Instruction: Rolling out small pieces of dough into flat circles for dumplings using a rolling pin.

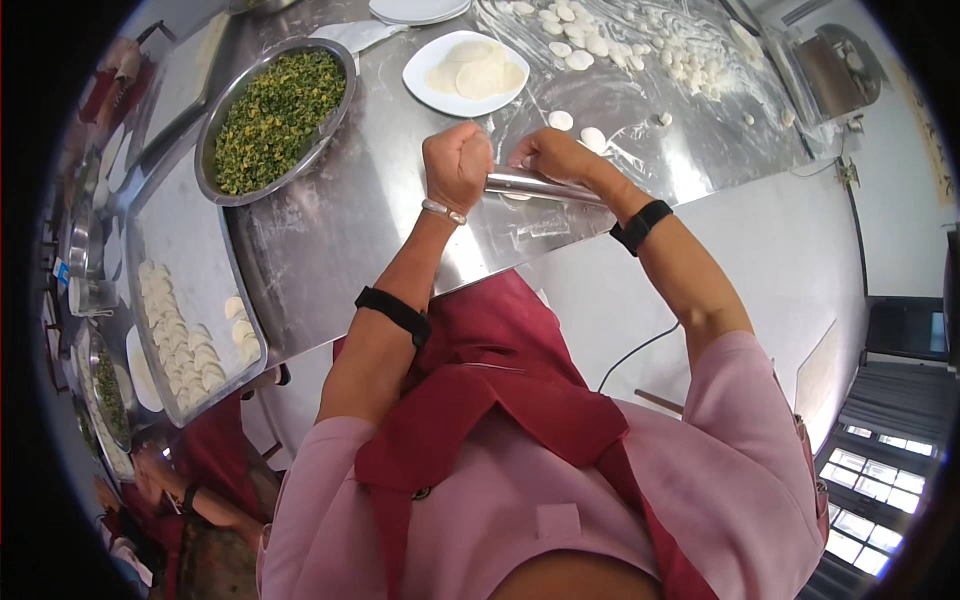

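My left hand [456, 166] is closed in a fist around the left end of a shiny metal rolling pin [544, 185]. My right hand [556, 156] is at the pin's far side, fingers curled down; what its fingertips hold is hidden. A thin piece of dough [517, 196] shows partly from under the pin. Just beyond my right hand are two small flattened dough discs, one whole [560, 120] and one partly covered [592, 140]. A white plate [420, 79] farther off bears several thin round wrappers [480, 71].
A steel bowl [351, 82] of chopped green and yellow filling stands left. Below it, a metal tray [191, 240] carries rows of folded dumplings [180, 337]. Many dough pieces [690, 64] lie on the floured steel table [322, 247]. Another person's hand [154, 472] shows lower left.
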`<control>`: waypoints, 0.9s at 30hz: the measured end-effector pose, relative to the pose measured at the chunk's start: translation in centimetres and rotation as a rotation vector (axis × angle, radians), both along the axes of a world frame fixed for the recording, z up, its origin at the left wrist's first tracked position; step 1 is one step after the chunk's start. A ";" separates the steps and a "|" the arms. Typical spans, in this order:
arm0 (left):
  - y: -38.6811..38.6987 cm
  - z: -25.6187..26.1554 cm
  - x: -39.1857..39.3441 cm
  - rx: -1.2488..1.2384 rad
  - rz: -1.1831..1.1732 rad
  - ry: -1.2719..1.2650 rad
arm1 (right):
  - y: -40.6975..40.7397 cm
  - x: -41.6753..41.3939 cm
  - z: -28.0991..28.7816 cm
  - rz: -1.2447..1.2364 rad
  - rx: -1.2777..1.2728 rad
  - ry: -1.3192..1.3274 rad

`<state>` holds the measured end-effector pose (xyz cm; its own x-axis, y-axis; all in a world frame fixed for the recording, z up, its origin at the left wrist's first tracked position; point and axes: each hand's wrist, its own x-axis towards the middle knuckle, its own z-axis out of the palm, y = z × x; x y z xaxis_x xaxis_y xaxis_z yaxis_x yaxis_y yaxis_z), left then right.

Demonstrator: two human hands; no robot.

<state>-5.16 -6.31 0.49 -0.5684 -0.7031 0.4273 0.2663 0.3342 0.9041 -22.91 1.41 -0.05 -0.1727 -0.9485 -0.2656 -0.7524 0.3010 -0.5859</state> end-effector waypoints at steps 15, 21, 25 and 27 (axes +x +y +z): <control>-0.2 -0.8 0.0 -0.013 0.008 0.012 | 0.3 -0.3 -0.7 -0.094 -0.041 -0.178; 3.7 -1.5 4.2 -0.463 -0.064 0.076 | 0.9 0.6 -1.4 -0.012 -0.111 0.005; 5.5 -2.0 5.1 -0.515 -0.091 0.060 | 1.3 0.3 -1.0 -0.134 0.122 -0.361; 2.4 -1.6 2.8 -0.412 -0.011 0.157 | 1.1 -0.2 -0.5 0.037 0.059 -0.056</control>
<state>-2.33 -3.87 -1.13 -0.4810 -0.4503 0.7523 0.3951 0.6547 0.6445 -23.07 2.51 -0.56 -0.1210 -0.9363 -0.3297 -0.7303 0.3089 -0.6093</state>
